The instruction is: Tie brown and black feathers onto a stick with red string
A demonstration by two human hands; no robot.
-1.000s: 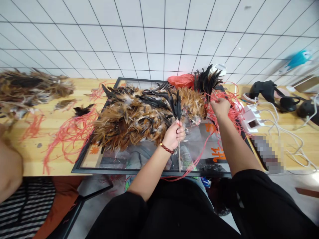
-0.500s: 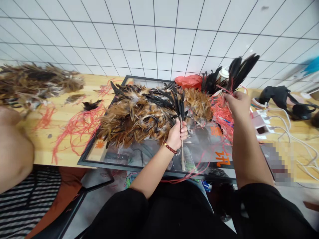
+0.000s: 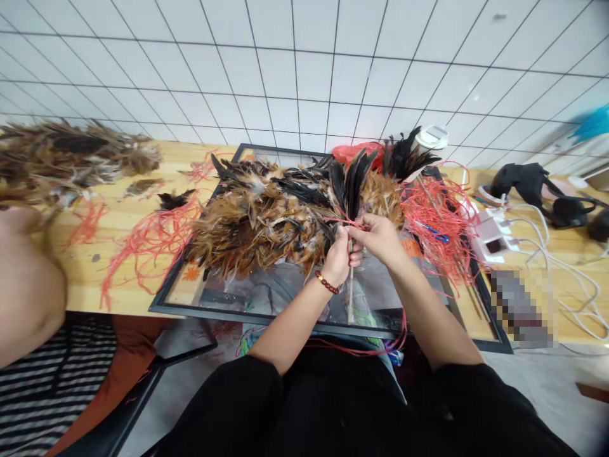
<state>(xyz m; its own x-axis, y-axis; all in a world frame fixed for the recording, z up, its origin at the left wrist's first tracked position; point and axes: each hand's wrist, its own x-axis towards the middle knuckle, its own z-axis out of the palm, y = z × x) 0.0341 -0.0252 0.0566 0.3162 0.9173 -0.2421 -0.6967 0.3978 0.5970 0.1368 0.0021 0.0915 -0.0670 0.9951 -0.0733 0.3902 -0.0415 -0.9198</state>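
Note:
My left hand (image 3: pixel 339 257) is closed around a thin wooden stick (image 3: pixel 351 295), which stands roughly upright with its lower end over the glass pane. Long black feathers (image 3: pixel 354 184) fan out at the stick's top. My right hand (image 3: pixel 378 236) pinches at the base of these feathers, its fingertips beside my left thumb. A red plastic string (image 3: pixel 347 222) crosses the stick there; its exact path between my fingers is hidden. Directly behind and left of my hands lies a heap of brown and black feathers (image 3: pixel 266 222).
The black-framed glass pane (image 3: pixel 266 319) lies on a wooden table (image 3: pixel 85 279). To the right are tangled red strings (image 3: pixel 442 216) with blue scissors (image 3: pixel 435 233), a white power strip (image 3: pixel 492 238) with cables, and a black strap item (image 3: pixel 523 184). Another person's arm (image 3: pixel 28 285) is at left.
My right hand has moved left from above the red strings, bringing the black feathers to the stick's top. My left hand stays closed around the stick.

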